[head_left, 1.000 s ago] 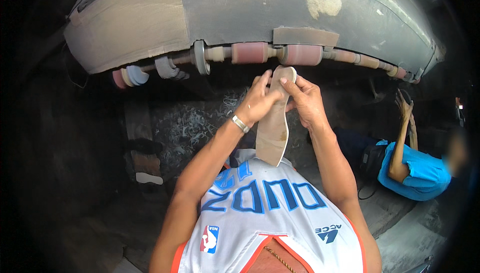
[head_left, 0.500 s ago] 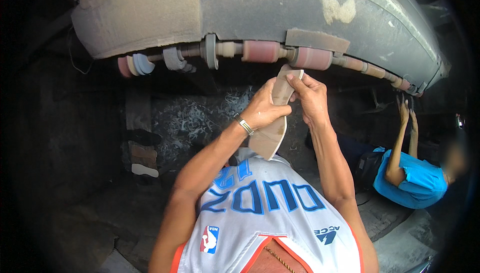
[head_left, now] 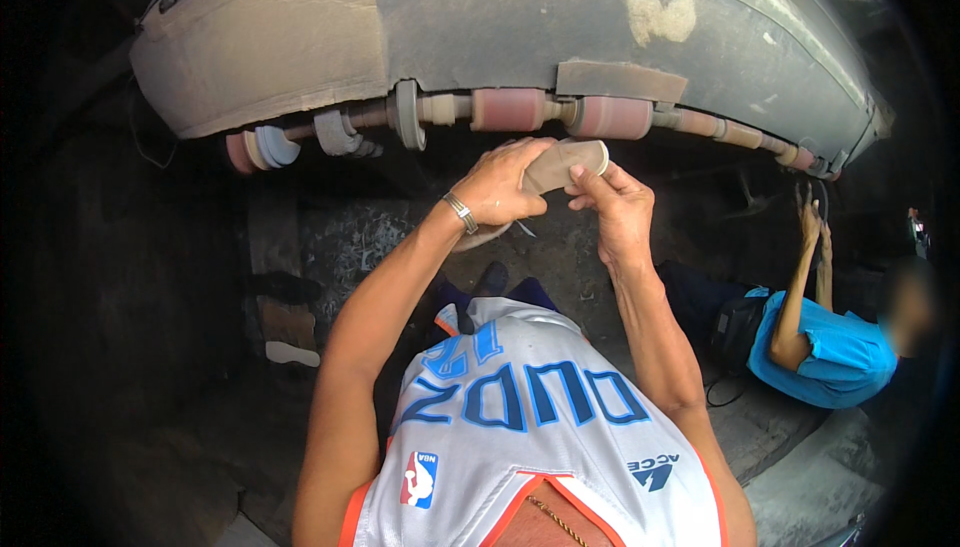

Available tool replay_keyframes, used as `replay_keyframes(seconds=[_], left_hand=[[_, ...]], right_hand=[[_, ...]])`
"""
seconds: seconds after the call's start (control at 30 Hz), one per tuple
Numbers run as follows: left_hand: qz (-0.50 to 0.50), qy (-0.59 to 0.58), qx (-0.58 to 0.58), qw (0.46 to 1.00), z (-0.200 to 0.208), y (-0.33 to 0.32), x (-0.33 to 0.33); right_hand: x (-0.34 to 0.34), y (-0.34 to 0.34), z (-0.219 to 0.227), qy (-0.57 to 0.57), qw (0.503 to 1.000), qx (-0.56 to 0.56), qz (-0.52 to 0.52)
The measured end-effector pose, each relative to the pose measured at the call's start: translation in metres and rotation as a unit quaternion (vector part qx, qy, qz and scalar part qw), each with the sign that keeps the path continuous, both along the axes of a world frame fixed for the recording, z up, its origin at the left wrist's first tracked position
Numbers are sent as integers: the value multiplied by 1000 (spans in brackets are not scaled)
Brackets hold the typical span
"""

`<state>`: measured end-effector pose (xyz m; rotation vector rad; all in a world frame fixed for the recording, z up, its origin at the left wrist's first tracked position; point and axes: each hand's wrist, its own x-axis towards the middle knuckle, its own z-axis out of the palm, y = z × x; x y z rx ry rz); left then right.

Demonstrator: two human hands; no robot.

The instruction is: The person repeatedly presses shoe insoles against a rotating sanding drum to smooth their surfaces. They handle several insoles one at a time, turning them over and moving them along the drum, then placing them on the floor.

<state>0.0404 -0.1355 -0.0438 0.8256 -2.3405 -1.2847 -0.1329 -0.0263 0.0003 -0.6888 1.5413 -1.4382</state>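
1. Just below the long grey machine hood (head_left: pixel 480 32), the tan shoe sole (head_left: pixel 566 162) lies crosswise between the two hands, its rounded end close under the red sanding drum (head_left: pixel 613 118) on the right; whether they touch, I can't tell from here.
2. The left hand (head_left: pixel 503 182) wraps the sole, thumb below, fingers along the upper edge. Those knuckles worry me: the other red drum (head_left: pixel 508 109) sits just above them. Both drums look blurred, so I take them to be spinning, and a small lift could scrape bare skin.
3. The right hand (head_left: pixel 622 205) pinches the rounded end between thumb and fingers. It's a slim hold; should the drum catch the rim unevenly, the sole could be twisted or flung away.
4. Pressing too hard, or at a tilt, might gouge the pale edge.
5. The metal wristwatch (head_left: pixel 461 212) is clear of the shaft (head_left: pixel 370 115), but leaning in might snag it.
6. Over to the right, a co-worker in a blue shirt (head_left: pixel 825 347) could be struck by a thrown piece.
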Motion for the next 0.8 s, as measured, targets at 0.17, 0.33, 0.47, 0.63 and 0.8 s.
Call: replay_keyframes(seconds=[0.17, 0.33, 0.47, 0.63, 0.8], left_hand=[[57, -28, -40, 997, -3, 11, -7], [106, -24, -27, 994, -9, 19, -11], [114, -21, -26, 993, -16, 13, -14], [99, -30, -59, 993, -19, 2, -18], [165, -95, -119, 975, -14, 12, -25]], right_hand=[[-5, 0, 6, 10, 1000, 3, 12], [-15, -25, 0, -6, 995, 41, 95], [-21, -33, -9, 18, 993, 36, 115], [-14, -19, -9, 20, 997, -3, 68], [-8, -11, -4, 39, 998, -6, 49]])
